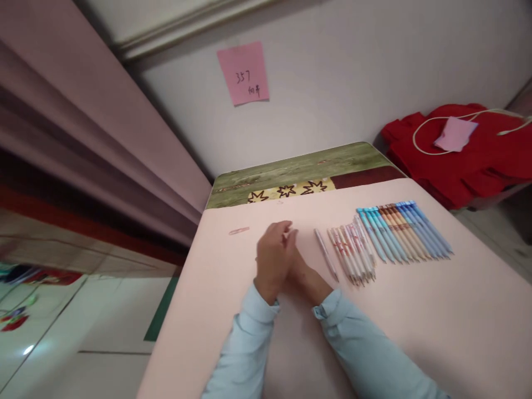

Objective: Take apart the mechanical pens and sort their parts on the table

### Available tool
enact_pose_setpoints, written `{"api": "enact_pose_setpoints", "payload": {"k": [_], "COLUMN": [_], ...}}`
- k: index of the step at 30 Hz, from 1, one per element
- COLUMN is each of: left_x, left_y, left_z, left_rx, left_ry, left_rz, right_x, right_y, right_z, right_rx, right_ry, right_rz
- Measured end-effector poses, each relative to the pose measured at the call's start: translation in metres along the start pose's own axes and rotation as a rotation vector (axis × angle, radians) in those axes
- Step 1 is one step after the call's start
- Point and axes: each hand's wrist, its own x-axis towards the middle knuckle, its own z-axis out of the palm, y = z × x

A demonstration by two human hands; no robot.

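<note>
My left hand (270, 259) and my right hand (300, 267) are pressed together above the middle of the pink tabletop. The left lies over the right, fingers curled, so whatever is between them is hidden. Just right of my hands lies a single pale pen (326, 255). Beside it is a tight row of white pens (353, 252) with reddish patterns. Farther right, a row of teal, brown and blue pens (403, 230) lies side by side, tips toward me. A small slim pink item (239, 230) rests left of my hands, too small to identify.
The pink cover (199, 310) leaves a green wood-patterned strip (291, 160) showing at the table's back edge. A pink note (245, 72) is stuck on the wall. Red cloth (469, 172) with a white cable lies at right. A pink curtain (124, 111) hangs at left.
</note>
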Motion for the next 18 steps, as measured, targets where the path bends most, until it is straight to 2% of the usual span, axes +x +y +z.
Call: {"api": "enact_pose_setpoints", "payload": {"k": [3, 5, 7, 10, 14, 18], "left_x": [0.004, 0.002, -0.006, -0.022, -0.037, -0.042], "left_y": [-0.049, -0.079, -0.098, -0.101, -0.083, -0.074], "left_z": [-0.043, -0.062, -0.068, -0.054, -0.026, -0.017], "left_rx": [0.111, 0.201, 0.264, 0.247, 0.269, 0.372], "left_ry": [0.206, 0.333, 0.344, 0.262, 0.152, 0.034], "left_rz": [-0.141, -0.274, -0.363, -0.374, -0.344, -0.289], "right_x": [0.004, 0.007, 0.010, 0.012, 0.010, 0.008], "right_y": [-0.002, -0.001, 0.003, 0.013, 0.024, 0.024], "right_z": [-0.014, -0.025, -0.032, -0.034, -0.029, -0.030], "right_rx": [-0.092, -0.182, -0.233, -0.304, -0.412, -0.501], "right_ry": [-0.100, -0.011, 0.087, 0.121, 0.002, -0.077], "right_rz": [0.004, 0.094, 0.096, -0.009, -0.083, -0.065]}}
